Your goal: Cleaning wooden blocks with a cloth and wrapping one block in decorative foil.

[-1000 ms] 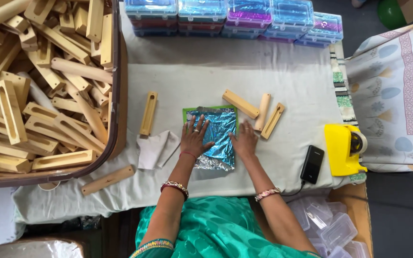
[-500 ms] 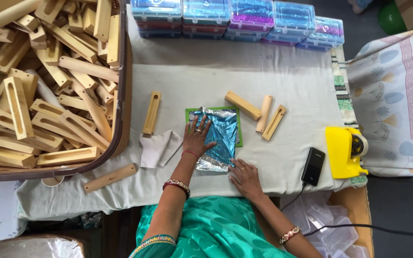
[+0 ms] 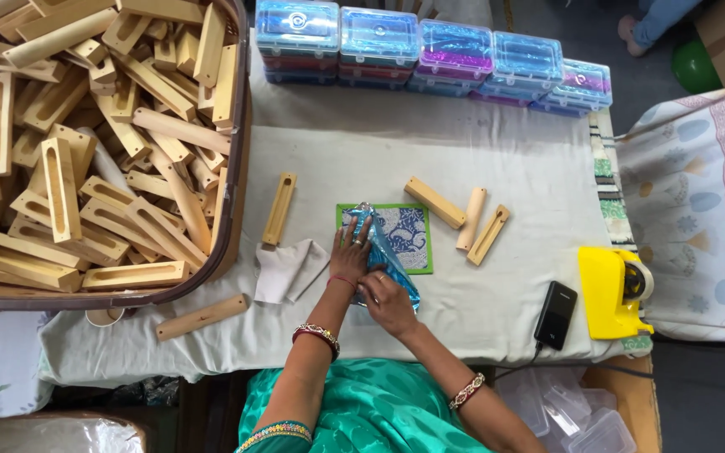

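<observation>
A shiny blue foil sheet (image 3: 386, 252) lies folded over on a green-edged patterned mat (image 3: 409, 235) on the cloth-covered table (image 3: 513, 168). My left hand (image 3: 351, 256) presses flat on the foil's left side. My right hand (image 3: 388, 302) grips the foil's near edge and holds it lifted over toward the left. Three wooden slotted blocks (image 3: 463, 220) lie just right of the mat. One more wooden block (image 3: 279, 209) lies to the left of it, beside a white cloth (image 3: 287, 270).
A large basket (image 3: 232, 210) heaped with several wooden blocks fills the left. Stacked clear plastic boxes (image 3: 430, 50) line the far edge. A black phone (image 3: 555, 314) and yellow tape dispenser (image 3: 610, 291) sit at right. One wooden block (image 3: 201, 317) lies near the front edge.
My right hand dropped from the foil's right side to its near edge and folded the foil leftward, uncovering the patterned mat. My left hand stayed pressing on the foil.
</observation>
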